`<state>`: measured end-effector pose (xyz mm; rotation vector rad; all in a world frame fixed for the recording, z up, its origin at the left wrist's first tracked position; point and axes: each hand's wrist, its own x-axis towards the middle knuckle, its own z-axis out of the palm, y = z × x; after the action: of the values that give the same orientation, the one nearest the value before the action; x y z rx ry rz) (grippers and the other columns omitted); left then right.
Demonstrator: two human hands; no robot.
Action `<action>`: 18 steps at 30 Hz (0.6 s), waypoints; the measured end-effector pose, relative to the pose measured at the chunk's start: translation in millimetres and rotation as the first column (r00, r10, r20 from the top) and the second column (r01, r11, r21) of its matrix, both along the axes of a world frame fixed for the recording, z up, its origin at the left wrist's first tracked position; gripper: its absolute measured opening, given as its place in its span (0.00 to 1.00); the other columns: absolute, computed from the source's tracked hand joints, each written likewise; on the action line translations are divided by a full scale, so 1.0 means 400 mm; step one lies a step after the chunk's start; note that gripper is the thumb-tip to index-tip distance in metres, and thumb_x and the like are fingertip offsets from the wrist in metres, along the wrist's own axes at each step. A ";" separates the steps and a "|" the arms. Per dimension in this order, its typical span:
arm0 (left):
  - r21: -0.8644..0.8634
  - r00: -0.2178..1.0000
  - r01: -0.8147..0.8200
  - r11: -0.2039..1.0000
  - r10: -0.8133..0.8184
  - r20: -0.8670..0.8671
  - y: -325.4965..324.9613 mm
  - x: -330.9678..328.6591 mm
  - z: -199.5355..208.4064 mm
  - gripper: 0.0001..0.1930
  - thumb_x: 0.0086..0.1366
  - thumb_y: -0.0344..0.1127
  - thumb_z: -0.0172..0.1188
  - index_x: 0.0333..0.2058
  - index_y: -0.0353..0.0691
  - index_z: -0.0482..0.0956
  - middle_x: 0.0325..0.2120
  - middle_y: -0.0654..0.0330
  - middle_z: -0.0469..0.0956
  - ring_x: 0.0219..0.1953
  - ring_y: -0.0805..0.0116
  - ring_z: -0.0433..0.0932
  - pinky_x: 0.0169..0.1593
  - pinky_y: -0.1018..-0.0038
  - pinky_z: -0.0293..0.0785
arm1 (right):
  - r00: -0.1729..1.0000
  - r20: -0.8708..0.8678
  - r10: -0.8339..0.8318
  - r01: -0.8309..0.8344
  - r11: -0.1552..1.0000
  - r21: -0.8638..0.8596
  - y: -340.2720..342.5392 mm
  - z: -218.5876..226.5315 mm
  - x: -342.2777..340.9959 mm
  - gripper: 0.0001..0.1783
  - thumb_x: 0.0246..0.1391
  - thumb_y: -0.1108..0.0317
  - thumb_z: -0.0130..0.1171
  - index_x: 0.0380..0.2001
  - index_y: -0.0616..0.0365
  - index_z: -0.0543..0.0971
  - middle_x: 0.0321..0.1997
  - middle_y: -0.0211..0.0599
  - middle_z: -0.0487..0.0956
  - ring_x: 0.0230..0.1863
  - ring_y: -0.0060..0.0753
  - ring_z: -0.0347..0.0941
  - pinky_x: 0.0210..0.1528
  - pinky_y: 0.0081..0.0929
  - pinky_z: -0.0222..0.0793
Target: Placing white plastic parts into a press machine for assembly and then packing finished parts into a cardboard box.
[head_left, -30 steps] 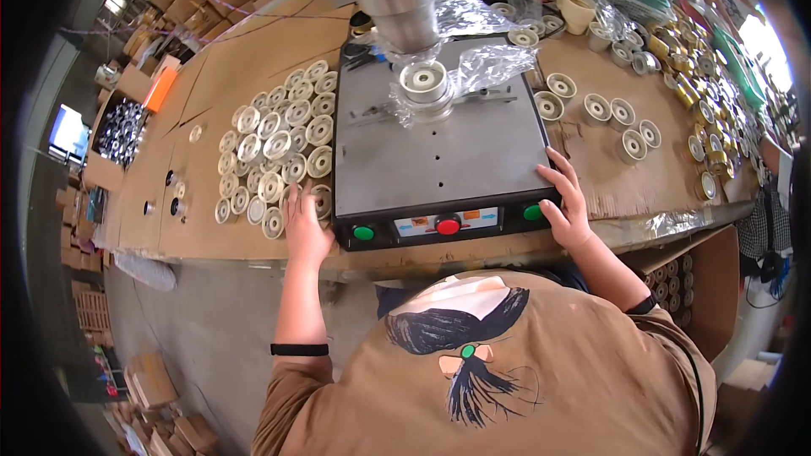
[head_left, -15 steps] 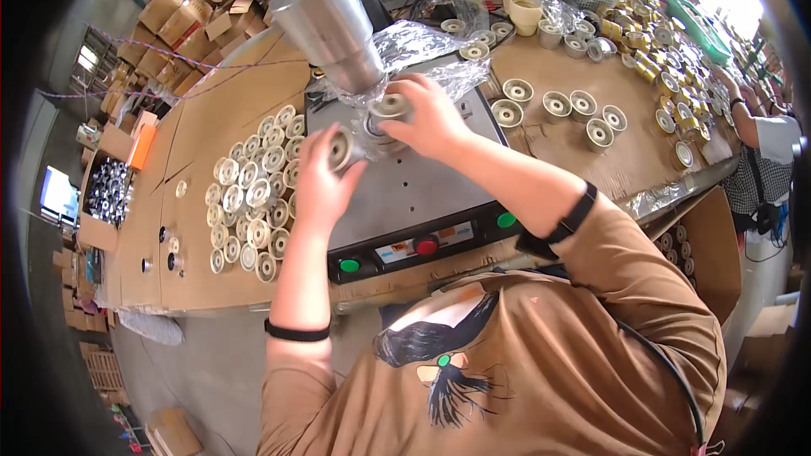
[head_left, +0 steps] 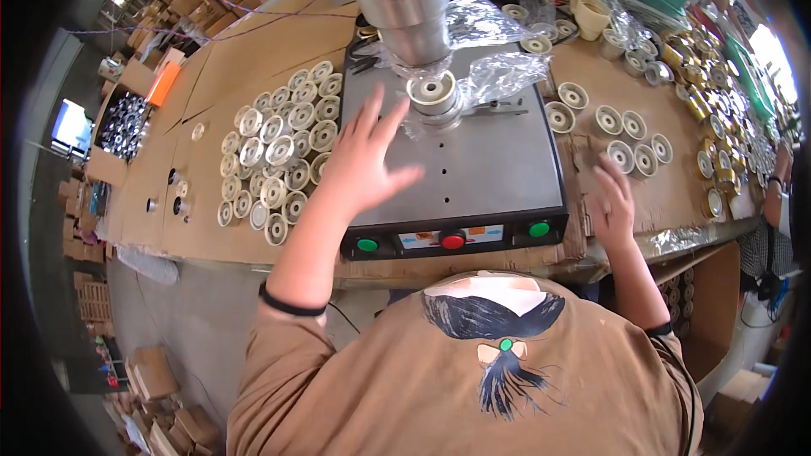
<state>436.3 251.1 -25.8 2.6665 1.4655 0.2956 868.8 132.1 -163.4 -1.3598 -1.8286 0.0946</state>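
Note:
A cream, cup-shaped ring part with a hole in its centre sits on the clear-wrapped fixture beneath the metal press head. Just left of and nearer than the fixture, my left hand hovers over the grey press plate, fingers spread and nothing visible in it. My right hand is off the plate's right side, fingers apart and seemingly holding nothing. Its fingertips are close to another cream ring part, which lies in a small group of similar parts.
Many cream ring parts cover the cardboard left of the press. Green buttons and a red button line its front. Gold-coloured parts are heaped at right, near a co-worker's arm. A cream mug stands behind.
My left hand has let go of its ring part, and one now sits in the fixture. My right hand has moved right from the press; the right-hand group has gained a part.

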 end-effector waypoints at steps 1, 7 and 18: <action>-0.080 0.996 0.030 0.996 -0.037 -0.086 -0.051 -0.046 -0.004 0.52 0.51 0.55 0.75 0.72 0.52 0.59 0.73 0.44 0.53 0.73 0.42 0.55 0.72 0.51 0.59 | 1.000 -0.009 0.017 -0.017 1.000 -0.007 -0.012 0.034 -0.035 0.33 0.43 0.70 0.69 0.58 0.57 0.77 0.70 0.55 0.68 0.73 0.63 0.59 0.72 0.52 0.59; -0.037 0.981 -0.192 0.981 0.192 -0.002 -0.251 -0.129 -0.159 0.52 0.47 0.39 0.78 0.71 0.53 0.63 0.74 0.55 0.53 0.76 0.45 0.50 0.73 0.51 0.56 | 0.954 -0.093 0.286 -0.300 0.919 -0.254 -0.025 0.048 -0.142 0.44 0.38 0.75 0.71 0.64 0.57 0.70 0.77 0.59 0.53 0.75 0.66 0.55 0.73 0.51 0.57; -0.165 0.937 -0.126 0.978 0.172 0.305 -0.243 -0.220 -0.158 0.42 0.55 0.36 0.74 0.68 0.46 0.67 0.72 0.50 0.58 0.74 0.47 0.57 0.72 0.55 0.60 | 0.962 -0.114 0.247 -0.267 0.935 -0.231 -0.029 0.042 -0.174 0.41 0.42 0.77 0.67 0.64 0.57 0.69 0.76 0.60 0.55 0.75 0.65 0.56 0.74 0.51 0.54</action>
<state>348.2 153.8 -89.0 2.2695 1.5206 0.5785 799.1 120.4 -146.5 -1.2505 -1.9636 0.5239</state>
